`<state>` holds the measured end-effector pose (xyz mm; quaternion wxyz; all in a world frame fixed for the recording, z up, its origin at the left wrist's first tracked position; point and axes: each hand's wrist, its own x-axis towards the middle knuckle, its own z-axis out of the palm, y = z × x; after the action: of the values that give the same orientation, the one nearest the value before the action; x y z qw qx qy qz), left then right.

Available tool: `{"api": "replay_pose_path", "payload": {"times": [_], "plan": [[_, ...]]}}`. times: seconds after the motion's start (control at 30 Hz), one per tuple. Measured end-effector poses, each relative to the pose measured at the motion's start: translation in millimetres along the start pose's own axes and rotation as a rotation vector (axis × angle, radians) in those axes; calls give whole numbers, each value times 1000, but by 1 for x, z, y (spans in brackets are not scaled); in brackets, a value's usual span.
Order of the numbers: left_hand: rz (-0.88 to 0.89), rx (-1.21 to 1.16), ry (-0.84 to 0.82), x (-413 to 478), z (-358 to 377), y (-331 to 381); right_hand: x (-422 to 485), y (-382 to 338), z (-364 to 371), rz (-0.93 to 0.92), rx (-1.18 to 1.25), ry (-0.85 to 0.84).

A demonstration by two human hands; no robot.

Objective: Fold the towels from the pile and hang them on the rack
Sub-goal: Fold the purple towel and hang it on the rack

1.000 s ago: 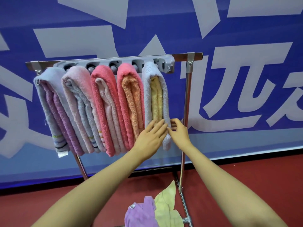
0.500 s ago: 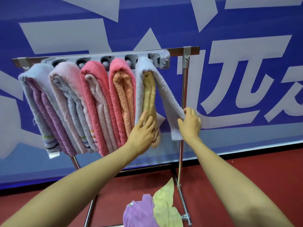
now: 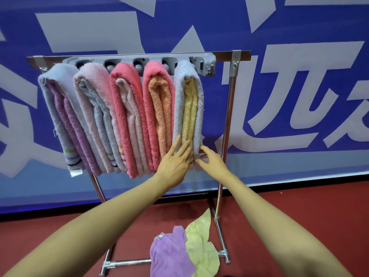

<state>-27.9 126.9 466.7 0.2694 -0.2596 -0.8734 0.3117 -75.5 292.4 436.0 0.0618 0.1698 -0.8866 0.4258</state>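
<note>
Hanging at the right end of the chrome metal rack (image 3: 235, 60), from the last slot of its grey plastic holder bar (image 3: 207, 62), a pale grey terry towel (image 3: 179, 108) is draped over a folded yellow towel (image 3: 190, 108), so the yellow shows between its two sides. The left hand (image 3: 175, 162) lies flat against the lower front of these two, fingers straight and gripping nothing. The right hand (image 3: 212, 161) meets the grey towel's lower right edge with loosely bent fingers; whether it pinches the cloth or only touches it cannot be told. To the left hang four more folded bundles, side by side and touching: a coral and orange pair (image 3: 157, 108), a coral and pale pink pair (image 3: 123, 108), a pale pink and grey pair (image 3: 93, 108), and a grey and purple pair (image 3: 60, 108). On the red floor (image 3: 299, 216) at the rack's foot lies the pile: a crumpled purple cloth (image 3: 169, 254) touching a pale yellow cloth (image 3: 201, 242). A blue banner with white shapes (image 3: 279, 27) stands behind.
</note>
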Motion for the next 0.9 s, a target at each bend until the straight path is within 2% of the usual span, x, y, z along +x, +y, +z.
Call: {"api": "replay_pose_path", "payload": {"times": [0.2, 0.4, 0.5, 0.63, 0.8, 0.9], "plan": [[-65, 1, -151, -21, 3, 22, -16, 3, 0, 94, -28, -31], [-15, -249, -276, -66, 25, 64, -52, 28, 34, 153, -170, -81], [-65, -311, -348, -102, 56, 102, -76, 55, 74, 148, -280, -210], [-61, -431, -658, -144, 109, 144, -100, 107, 140, 182, -492, -459], [-144, -561, -855, -196, 187, 181, -113, 171, 211, 231, -753, -705], [-233, -641, -1006, -224, 227, 199, -118, 203, 251, 270, -812, -877]]}}
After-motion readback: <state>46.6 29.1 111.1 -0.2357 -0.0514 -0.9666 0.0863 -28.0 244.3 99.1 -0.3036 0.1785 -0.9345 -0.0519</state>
